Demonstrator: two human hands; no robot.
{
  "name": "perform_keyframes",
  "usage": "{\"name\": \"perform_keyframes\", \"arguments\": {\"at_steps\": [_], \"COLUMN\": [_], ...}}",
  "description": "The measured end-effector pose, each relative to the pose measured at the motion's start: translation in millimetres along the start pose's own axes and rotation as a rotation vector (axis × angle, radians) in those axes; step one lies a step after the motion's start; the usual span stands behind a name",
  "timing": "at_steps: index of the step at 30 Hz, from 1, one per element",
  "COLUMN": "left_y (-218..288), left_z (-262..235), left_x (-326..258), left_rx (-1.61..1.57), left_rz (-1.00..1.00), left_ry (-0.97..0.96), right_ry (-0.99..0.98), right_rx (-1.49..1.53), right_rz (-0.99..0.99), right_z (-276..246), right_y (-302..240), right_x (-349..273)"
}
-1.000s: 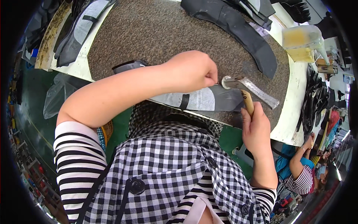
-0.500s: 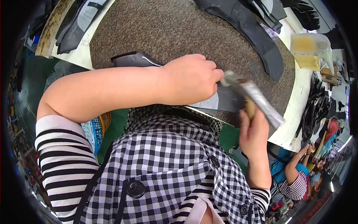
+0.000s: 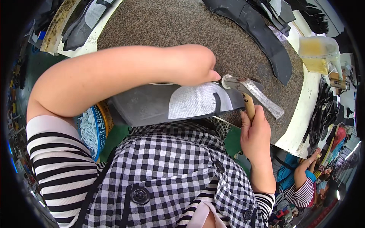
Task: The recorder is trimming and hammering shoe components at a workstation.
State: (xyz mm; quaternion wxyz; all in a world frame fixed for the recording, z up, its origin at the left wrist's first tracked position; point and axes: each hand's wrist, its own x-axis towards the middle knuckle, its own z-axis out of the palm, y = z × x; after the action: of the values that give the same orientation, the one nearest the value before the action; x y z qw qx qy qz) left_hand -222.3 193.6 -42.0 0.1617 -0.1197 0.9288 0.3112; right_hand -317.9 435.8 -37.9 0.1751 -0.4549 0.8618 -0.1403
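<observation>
My right hand (image 3: 257, 131) is wrapped round the wooden handle of a hammer (image 3: 263, 98). The hammer's round face sits beside the thumb of my left hand (image 3: 192, 64), at the far edge of a black sheet-like piece (image 3: 142, 104). That left hand is closed at this edge, most of its fingers hidden under the fist. The piece lies along the near side of the table, partly over its edge. On it are a pale, textured patch (image 3: 195, 102) and a short black strip (image 3: 217, 102).
A brown speckled mat (image 3: 159, 22) covers the table. Beyond it lie a long curved black piece (image 3: 262, 34) and stacked black pieces (image 3: 85, 26). A clear container (image 3: 317, 53) stands at right. Below left is a blue basket (image 3: 99, 131) of pale strips. A co-worker (image 3: 302, 186) sits at right.
My left hand has moved farther away and slightly left, uncovering more of the black piece and its pale patch. The hammer, blurred before, now shows sharply, its face still near my left thumb.
</observation>
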Motion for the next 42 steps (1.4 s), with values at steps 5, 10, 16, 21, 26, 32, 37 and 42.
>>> {"name": "perform_keyframes", "arguments": {"at_steps": [5, 10, 16, 21, 26, 32, 37, 42], "left_y": [-7.1, -27.3, -28.6, -21.8, -28.9, -14.2, -24.3, -17.3], "left_z": [-5.2, 40.8, 42.0, 43.1, 46.2, 37.2, 27.1, 23.6], "left_x": [-15.9, -26.1, -30.9, -31.7, -31.1, 8.1, 14.5, 8.4], "left_rx": [-0.307, 0.217, 0.258, 0.372, 0.384, 0.360, -0.057, 0.316], "left_rz": [-0.029, 0.497, 0.575, 0.578, 0.625, 0.572, 0.392, 0.592], "left_ry": [-0.042, 0.511, 0.467, 0.482, 0.554, 0.531, 0.481, 0.417], "right_ry": [0.029, 0.042, 0.197, 0.105, 0.175, 0.215, 0.110, 0.201], "right_rx": [-0.021, -0.025, 0.043, 0.012, 0.102, 0.144, 0.002, 0.101], "right_rz": [-0.040, -0.046, -0.213, -0.177, -0.173, 0.069, 0.038, -0.065], "right_z": [3.1, -0.1, -5.4, 7.3, 7.2, -7.5, 0.9, -4.6], "right_y": [1.5, -2.2, -6.3, -7.4, -13.1, -6.6, -1.3, 2.3], "right_x": [-2.5, -3.1, 4.9, -0.9, 1.9, 16.3, 10.8, 15.0]}}
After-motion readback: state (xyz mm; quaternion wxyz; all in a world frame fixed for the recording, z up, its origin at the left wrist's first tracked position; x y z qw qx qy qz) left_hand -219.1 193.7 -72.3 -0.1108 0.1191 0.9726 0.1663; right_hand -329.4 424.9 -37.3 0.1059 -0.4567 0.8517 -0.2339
